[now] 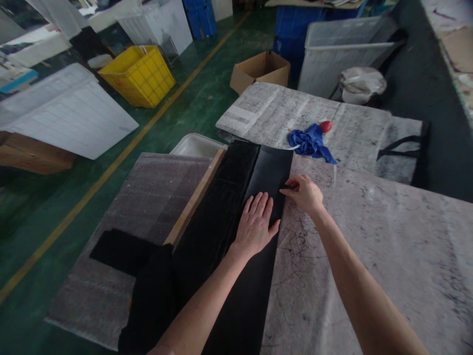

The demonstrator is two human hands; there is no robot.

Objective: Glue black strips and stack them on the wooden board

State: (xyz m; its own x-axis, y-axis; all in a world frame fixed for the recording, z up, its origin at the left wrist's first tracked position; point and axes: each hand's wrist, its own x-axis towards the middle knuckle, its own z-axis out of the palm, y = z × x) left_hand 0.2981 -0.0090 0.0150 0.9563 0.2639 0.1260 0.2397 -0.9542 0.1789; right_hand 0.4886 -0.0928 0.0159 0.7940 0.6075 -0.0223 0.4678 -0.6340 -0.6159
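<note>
A long, smooth black sheet (272, 167) lies along the worktable (362, 256), stretching away from me. My left hand (257, 222) rests flat on it, fingers spread. At the sheet's right edge is my right hand (305, 192), thumb and fingers pinched together on that edge. Left of the sheet runs a darker black strip of material (221, 202), bordered by a wooden batten (195, 197). More black cloth (151, 291) bunches at the near left, partly behind my left forearm.
Farther up the table lie a crumpled blue cloth (310, 140) and a small red object (325, 126). Beyond stand an open cardboard box (262, 71) and a large white bin (332, 59). A yellow crate (142, 74) and another white bin (77, 113) sit leftward on the green floor.
</note>
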